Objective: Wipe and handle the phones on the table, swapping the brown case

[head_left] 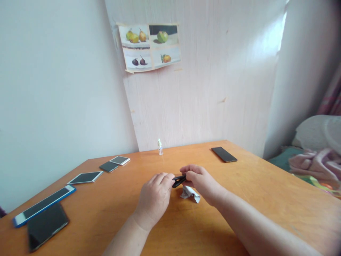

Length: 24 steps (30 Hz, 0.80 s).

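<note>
Above the middle of the table, both my hands grip a black phone case (178, 180), seen nearly edge-on. Two dark layers show in it with a narrow gap between them; whether one is a phone, I cannot make out. My left hand (154, 195) is closed on its left end, thumb and fingers pressed together. At the right end, my right hand (199, 179) pinches it with curled fingers. A crumpled pale grey cloth or tissue (190, 193) lies on the table just below my right hand.
A small clear spray bottle (160, 147) stands at the back of the wooden table (213, 224). One black phone (224, 154) lies at the back right. Along the left lie several phones and tablets, including a blue-edged one (45, 204) and a black one (47, 225).
</note>
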### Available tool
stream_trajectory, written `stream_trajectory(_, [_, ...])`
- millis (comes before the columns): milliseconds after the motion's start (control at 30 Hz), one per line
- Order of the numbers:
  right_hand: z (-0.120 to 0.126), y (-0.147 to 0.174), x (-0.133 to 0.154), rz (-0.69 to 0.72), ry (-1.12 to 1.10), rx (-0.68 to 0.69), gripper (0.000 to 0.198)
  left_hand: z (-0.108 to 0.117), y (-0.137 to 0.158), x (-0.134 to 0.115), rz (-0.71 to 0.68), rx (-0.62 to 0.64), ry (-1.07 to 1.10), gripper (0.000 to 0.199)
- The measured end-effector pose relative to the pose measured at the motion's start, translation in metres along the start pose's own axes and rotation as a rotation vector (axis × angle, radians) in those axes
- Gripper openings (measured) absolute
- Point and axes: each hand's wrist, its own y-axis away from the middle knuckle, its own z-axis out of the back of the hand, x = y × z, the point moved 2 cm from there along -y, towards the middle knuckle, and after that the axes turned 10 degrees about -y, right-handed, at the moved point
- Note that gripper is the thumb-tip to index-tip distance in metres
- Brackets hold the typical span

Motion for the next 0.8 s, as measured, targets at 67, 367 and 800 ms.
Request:
stream_trajectory(67, [0.000, 0.000, 0.001, -0.029, -0.057, -0.002, 0.030, 0.000, 0.000, -0.001, -0.024, 0.007, -0.011, 0.018])
stream_trajectory(367, [0.002, -0.006, -0.010, -0.067, -0.203, -0.005, 0.043, -0.002, 0.000, -0.004, -0.046, 0.022, -0.068, 0.018])
stream_trajectory(800, [-0.005, -0.003, -0.016, -0.089, -0.203, 0.007, 0.044, 0.001, 0.004, 0.049, 0.505, -0.304, 0.231, 0.025])
